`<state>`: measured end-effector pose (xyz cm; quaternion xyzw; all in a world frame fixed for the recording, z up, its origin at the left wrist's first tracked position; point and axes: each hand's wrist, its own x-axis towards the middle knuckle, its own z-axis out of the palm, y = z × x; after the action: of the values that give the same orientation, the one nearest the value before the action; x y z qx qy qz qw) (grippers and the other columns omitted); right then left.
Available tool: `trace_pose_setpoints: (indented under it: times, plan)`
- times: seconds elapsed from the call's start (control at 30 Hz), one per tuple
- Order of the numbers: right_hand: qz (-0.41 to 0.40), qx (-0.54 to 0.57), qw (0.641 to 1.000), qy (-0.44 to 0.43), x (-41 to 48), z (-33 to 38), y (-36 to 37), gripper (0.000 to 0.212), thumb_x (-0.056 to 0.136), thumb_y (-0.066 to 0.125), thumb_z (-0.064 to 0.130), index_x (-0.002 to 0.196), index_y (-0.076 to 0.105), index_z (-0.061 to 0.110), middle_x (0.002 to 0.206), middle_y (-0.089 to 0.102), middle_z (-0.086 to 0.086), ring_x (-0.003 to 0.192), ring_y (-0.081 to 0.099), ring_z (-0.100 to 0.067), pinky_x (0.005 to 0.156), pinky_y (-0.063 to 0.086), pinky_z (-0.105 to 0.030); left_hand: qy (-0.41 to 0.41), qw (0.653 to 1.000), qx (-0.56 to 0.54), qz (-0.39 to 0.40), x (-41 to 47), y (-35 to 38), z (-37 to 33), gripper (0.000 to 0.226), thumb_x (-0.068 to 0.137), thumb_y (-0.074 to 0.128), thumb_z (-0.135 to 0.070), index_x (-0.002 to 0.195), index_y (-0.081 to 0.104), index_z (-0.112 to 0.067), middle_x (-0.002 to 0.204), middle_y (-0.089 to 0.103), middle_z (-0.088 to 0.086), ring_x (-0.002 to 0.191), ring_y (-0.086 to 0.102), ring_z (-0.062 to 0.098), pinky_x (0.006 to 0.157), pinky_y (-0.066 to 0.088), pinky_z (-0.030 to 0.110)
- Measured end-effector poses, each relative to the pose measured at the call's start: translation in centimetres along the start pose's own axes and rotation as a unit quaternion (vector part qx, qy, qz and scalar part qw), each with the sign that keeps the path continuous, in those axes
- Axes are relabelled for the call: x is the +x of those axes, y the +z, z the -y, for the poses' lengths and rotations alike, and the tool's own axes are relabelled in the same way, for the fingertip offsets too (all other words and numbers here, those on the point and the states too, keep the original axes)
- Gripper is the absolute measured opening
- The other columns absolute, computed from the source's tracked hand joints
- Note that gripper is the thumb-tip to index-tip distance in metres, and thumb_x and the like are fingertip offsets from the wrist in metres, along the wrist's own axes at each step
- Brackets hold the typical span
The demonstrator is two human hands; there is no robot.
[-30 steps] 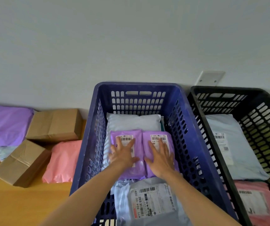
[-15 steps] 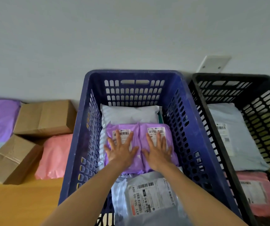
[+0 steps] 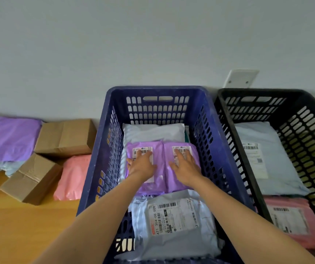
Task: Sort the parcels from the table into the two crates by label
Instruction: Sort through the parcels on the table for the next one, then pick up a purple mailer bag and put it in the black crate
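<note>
Left hand (image 3: 141, 165) and right hand (image 3: 186, 168), fingers spread flat, press the left purple parcel (image 3: 158, 155) and right purple parcel (image 3: 196, 159) mid blue crate (image 3: 152, 89), white parcel (image 3: 152, 132) at twelve o'clock; best to flatten both evenly, labels up, before lifting off

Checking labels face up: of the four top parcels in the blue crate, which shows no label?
The pale parcel at the far end: its visible top is plain. The purple pair and the near grey parcel show barcode labels.
</note>
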<state>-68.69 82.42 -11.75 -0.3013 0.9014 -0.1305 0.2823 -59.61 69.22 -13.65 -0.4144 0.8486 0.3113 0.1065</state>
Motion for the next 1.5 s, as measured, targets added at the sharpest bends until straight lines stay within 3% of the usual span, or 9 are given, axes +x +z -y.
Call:
trace_pose_setpoints:
  times: [0.1,0.2,0.27,0.43,0.57,0.83,1.13,1.3,1.5]
  plan:
    - [-0.014,0.055,0.998,-0.037,-0.5,0.9,-1.2,0.060,0.102,0.033,0.045,0.154,0.009,0.026,0.162,-0.006,-0.008,0.149,0.002,-0.030,0.117,0.016,-0.052,0.021,0.999,-0.018,-0.025,-1.7,-1.0,-0.8,0.055,0.092,0.060,-0.023,0.143,0.040,-0.023,0.151,0.037,0.008,0.130,0.046,0.034,0.115,0.027,0.052]
    - [-0.034,0.100,0.991,-0.083,-1.0,1.9,-2.4,0.059,0.101,0.032,0.046,0.153,0.012,0.027,0.162,-0.001,-0.007,0.149,0.006,-0.029,0.117,0.019,-0.051,0.024,0.997,-0.040,-0.058,-3.5,-2.5,-1.3,0.053,0.092,0.059,-0.016,0.142,0.043,-0.019,0.142,0.049,0.008,0.113,0.058,0.029,0.096,0.050,0.042]
    - [-0.046,0.110,0.987,-0.110,-1.4,2.6,-3.2,0.061,0.101,0.031,0.048,0.153,0.013,0.024,0.162,0.002,-0.007,0.148,0.009,-0.029,0.117,0.019,-0.051,0.035,0.995,-0.029,-0.094,-4.7,-4.0,-1.7,0.050,0.093,0.056,-0.014,0.141,0.043,-0.018,0.136,0.054,0.009,0.101,0.063,0.026,0.083,0.055,0.036]
    - [-0.069,0.137,0.970,-0.188,-2.1,4.7,-5.4,0.063,0.100,0.034,0.049,0.153,0.018,0.017,0.160,0.014,-0.008,0.146,0.018,-0.026,0.116,0.024,-0.046,0.066,0.979,-0.034,-0.191,-7.6,-8.4,-2.8,0.045,0.094,0.051,-0.014,0.138,0.047,-0.017,0.138,0.051,0.008,0.112,0.057,0.026,0.083,0.051,0.035]
    - [-0.086,0.161,0.959,-0.219,-2.7,7.1,-7.0,0.061,0.101,0.037,0.046,0.152,0.020,0.018,0.159,0.017,-0.006,0.144,0.023,-0.023,0.114,0.025,-0.041,0.088,0.964,-0.037,-0.248,-9.7,-11.4,-3.1,0.044,0.093,0.049,-0.014,0.138,0.048,-0.018,0.138,0.051,0.007,0.125,0.047,0.026,0.095,0.048,0.041]
    - [-0.103,0.190,0.932,-0.291,-5.0,13.0,-7.8,0.054,0.102,0.040,0.038,0.149,0.028,0.015,0.155,0.027,-0.007,0.141,0.029,-0.021,0.112,0.028,-0.038,0.054,0.954,-0.007,-0.296,-13.9,-16.3,0.5,0.044,0.090,0.045,-0.014,0.133,0.052,-0.017,0.133,0.052,0.005,0.120,0.051,0.028,0.094,0.047,0.039]
    - [-0.108,0.180,0.920,-0.332,-8.0,22.5,-3.2,0.051,0.102,0.040,0.037,0.146,0.032,0.013,0.151,0.032,-0.009,0.137,0.034,-0.022,0.109,0.030,-0.036,0.017,0.935,-0.054,-0.349,-18.2,-21.1,10.2,0.050,0.089,0.047,-0.012,0.137,0.047,-0.024,0.134,0.053,0.008,0.122,0.050,0.026,0.096,0.044,0.034]
    - [-0.117,0.162,0.920,-0.338,-10.2,28.8,1.0,0.049,0.101,0.042,0.037,0.144,0.034,0.013,0.148,0.034,-0.012,0.133,0.041,-0.025,0.106,0.033,-0.031,0.015,0.931,-0.059,-0.360,-20.6,-23.8,18.0,0.048,0.090,0.050,-0.013,0.137,0.048,-0.019,0.135,0.055,0.010,0.123,0.050,0.027,0.094,0.040,0.030]
    - [-0.127,0.133,0.926,-0.329,-12.2,34.8,7.0,0.052,0.101,0.042,0.038,0.144,0.035,0.011,0.145,0.042,-0.013,0.129,0.046,-0.026,0.104,0.043,-0.038,0.005,0.938,-0.057,-0.342,-22.2,-26.1,28.1,0.051,0.091,0.050,-0.011,0.140,0.045,-0.021,0.141,0.049,0.006,0.125,0.049,0.026,0.095,0.046,0.034]
